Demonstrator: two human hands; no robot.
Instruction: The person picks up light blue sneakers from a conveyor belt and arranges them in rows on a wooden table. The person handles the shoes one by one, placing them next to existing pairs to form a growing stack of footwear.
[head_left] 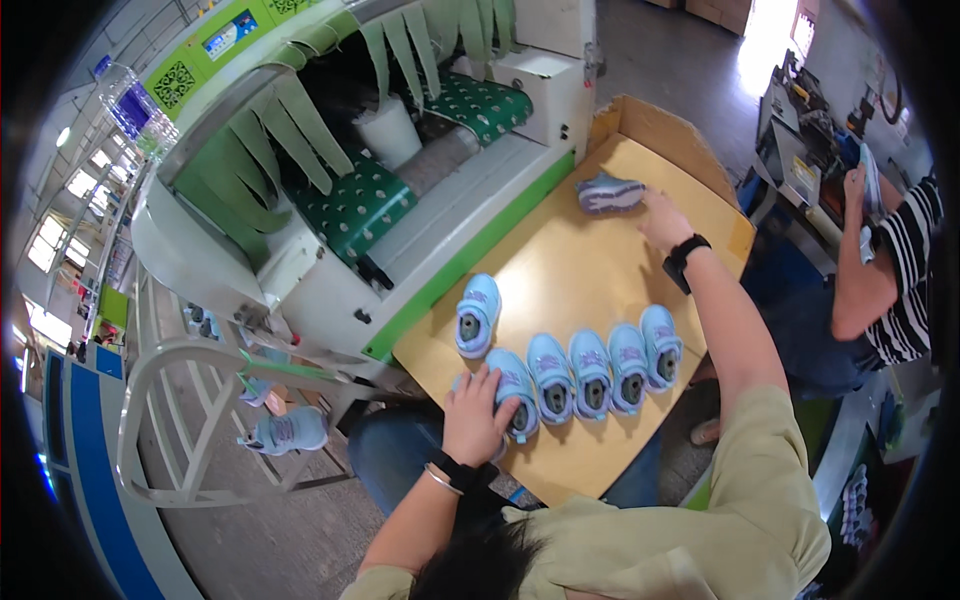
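Head view: at lower centre the left hand point(474, 412) rests open, palm down, on the end shoe point(514, 392) of a row on the cardboard point(580, 270), while at upper right the open right hand point(664, 220) touches a lone shoe point(609, 192).

A large white and green conveyor machine point(420, 200) with hanging green strip curtains point(290, 120) and a green patterned belt point(355, 205) fills the upper left, beside a flat tan cardboard-covered table point(560, 270) whose far corner has raised cardboard walls. Below the machine stands a pale grey tubular metal frame point(190, 420) on a grey concrete floor point(290, 530), with a blue panel point(95, 460) at the left edge. Bright windows point(60, 220) glow at far left, daylight falls on the dark floor point(690, 60) at the top, and a cluttered grey workstation point(800, 150) stands at right.
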